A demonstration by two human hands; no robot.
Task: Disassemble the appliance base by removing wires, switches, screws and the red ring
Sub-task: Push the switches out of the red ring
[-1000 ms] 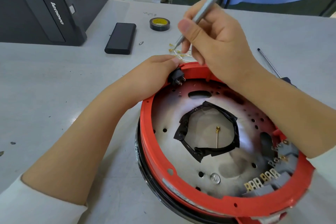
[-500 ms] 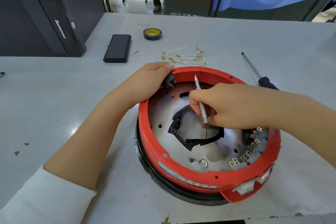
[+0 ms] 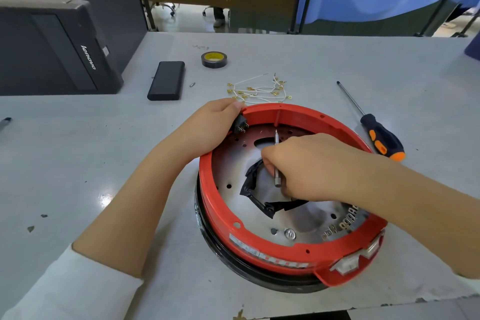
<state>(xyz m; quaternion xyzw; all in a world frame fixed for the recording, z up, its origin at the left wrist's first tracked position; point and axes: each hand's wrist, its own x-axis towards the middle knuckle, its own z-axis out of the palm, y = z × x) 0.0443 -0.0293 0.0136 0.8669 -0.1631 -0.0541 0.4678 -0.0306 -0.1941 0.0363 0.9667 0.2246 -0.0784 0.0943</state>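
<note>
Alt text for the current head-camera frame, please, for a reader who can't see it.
The right hand holds a slim silver screwdriver inside a round appliance base with a red ring, while the left hand grips the ring's far rim by a black plug socket. Removed white wires and an orange-and-black screwdriver lie on the grey table.

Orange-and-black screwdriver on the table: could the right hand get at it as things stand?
Probably not at once. The screwdriver lies in the open beyond the red ring, nothing covering it, but the right hand already grips a small metal tool inside the base and would need to drop it.
</note>
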